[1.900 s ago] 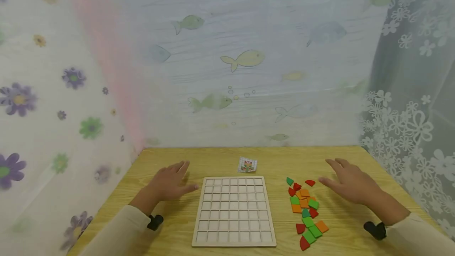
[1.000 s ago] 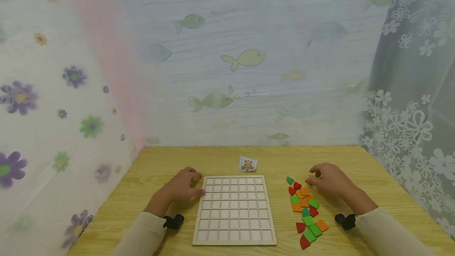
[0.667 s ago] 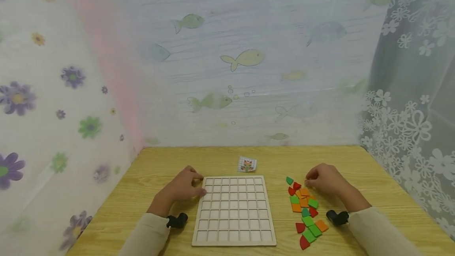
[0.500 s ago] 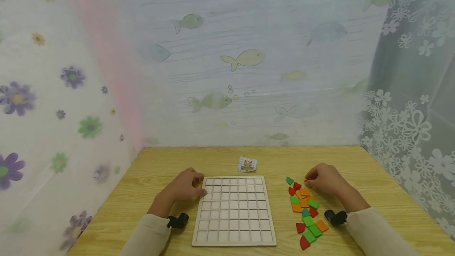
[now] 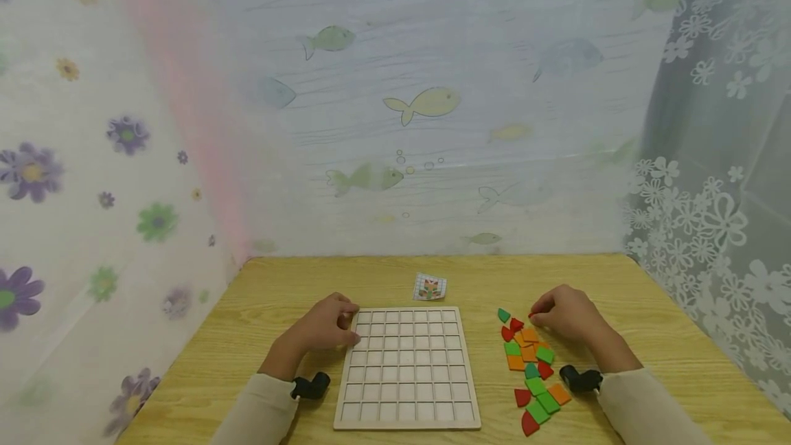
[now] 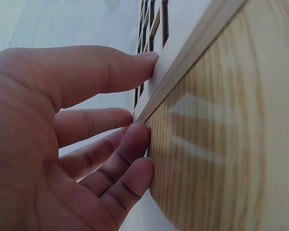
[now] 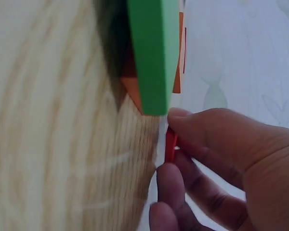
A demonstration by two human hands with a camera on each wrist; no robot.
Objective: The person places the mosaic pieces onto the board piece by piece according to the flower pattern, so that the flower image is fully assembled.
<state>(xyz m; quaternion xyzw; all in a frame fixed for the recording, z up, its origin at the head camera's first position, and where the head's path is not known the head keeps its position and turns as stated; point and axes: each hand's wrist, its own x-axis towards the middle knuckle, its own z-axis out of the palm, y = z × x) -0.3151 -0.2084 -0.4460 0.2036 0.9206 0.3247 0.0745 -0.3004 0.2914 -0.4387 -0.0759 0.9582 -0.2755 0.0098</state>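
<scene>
At the far left corner of the pale wooden grid board (image 5: 408, 426), my left hand (image 5: 321, 325) holds the frame. Its thumb (image 6: 135, 70) rests on the rim and the index finger touches the corner in the left wrist view. My right hand (image 5: 571, 313) is at the far end of a loose group of coloured tiles. Between its thumb and fingers it pinches a small red tile (image 7: 170, 144), mostly covered by the fingertips in the head view. Near it lie a dark green tile (image 5: 503, 315), red tiles (image 5: 516, 325) and orange tiles (image 5: 529, 336).
A small picture card (image 5: 430, 287) with a coloured pattern on a grid lies beyond the board. Bright green tiles (image 5: 547, 402) and more red and orange ones spread down the board's right side on the wooden table (image 5: 278, 273). Patterned curtains stand behind and at both sides.
Both hands have come inward. The left hand moved right onto the board's corner, and the right hand moved left and took hold of the red tile; lately both stay nearly still.
</scene>
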